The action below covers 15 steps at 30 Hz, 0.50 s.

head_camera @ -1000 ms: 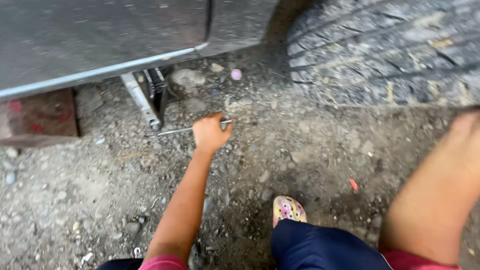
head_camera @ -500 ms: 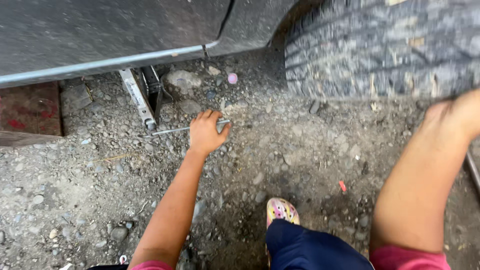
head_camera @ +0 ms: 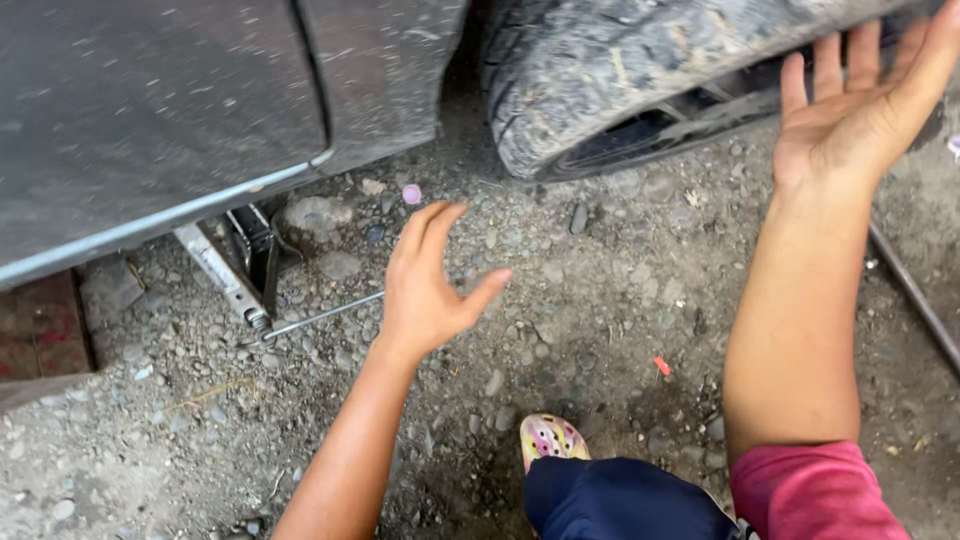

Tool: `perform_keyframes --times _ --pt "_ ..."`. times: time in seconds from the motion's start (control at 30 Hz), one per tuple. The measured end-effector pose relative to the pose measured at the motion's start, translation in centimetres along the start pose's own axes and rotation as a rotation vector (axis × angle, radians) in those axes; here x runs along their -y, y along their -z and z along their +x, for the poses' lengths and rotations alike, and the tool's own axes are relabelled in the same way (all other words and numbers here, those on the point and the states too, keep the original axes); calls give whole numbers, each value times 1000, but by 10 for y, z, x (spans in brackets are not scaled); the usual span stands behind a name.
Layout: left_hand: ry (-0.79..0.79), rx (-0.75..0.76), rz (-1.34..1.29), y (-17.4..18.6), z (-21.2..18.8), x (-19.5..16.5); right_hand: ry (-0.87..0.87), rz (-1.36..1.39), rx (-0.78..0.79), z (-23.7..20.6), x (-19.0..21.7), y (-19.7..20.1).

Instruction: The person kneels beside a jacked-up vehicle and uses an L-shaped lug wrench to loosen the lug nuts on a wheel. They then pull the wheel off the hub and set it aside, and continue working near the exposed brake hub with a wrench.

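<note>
The jack handle rod (head_camera: 325,316) lies on the gravel ground (head_camera: 600,300), its far end hooked into the scissor jack (head_camera: 240,265) that stands under the sill of the grey car body (head_camera: 150,120). Half a second ago my left hand (head_camera: 430,285) was closed round the near end of that rod; now it has come off it — fingers spread, thumb out, palm turned toward the car, holding nothing. The rod's free end runs in behind my wrist, so the hand is just above and beside it, no longer touching as far as I can see. I take that to mean the cranking has paused and the rod is left resting where it was. My right hand (head_camera: 865,105) has come up too — a moment back it hung low at the edge of view, and now it is wide open, palm toward me, fingers up against the dusty tyre (head_camera: 640,70), well apart from the rod and empty. Between my arms sit my patterned shoe (head_camera: 552,440) and dark trouser knee (head_camera: 625,500); a small pink cap (head_camera: 411,194) lies near the tyre, and a reddish block (head_camera: 40,335) at the far left.
</note>
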<state>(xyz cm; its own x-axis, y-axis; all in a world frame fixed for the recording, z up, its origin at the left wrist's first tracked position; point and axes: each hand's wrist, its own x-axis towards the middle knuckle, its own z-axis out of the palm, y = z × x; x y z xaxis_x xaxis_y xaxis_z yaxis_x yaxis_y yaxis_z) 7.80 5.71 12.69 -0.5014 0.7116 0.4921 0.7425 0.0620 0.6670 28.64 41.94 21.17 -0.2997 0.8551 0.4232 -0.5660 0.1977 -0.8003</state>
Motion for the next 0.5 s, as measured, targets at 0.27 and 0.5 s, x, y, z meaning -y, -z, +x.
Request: perform_keyframes --times 0.27,0.5 --pt "-313 -168 -14 -57 142 -74 19 -81 -79 20 -31 57" --pt "-215 -280 241 -80 173 -73 -162 114 37 61 -100 126"
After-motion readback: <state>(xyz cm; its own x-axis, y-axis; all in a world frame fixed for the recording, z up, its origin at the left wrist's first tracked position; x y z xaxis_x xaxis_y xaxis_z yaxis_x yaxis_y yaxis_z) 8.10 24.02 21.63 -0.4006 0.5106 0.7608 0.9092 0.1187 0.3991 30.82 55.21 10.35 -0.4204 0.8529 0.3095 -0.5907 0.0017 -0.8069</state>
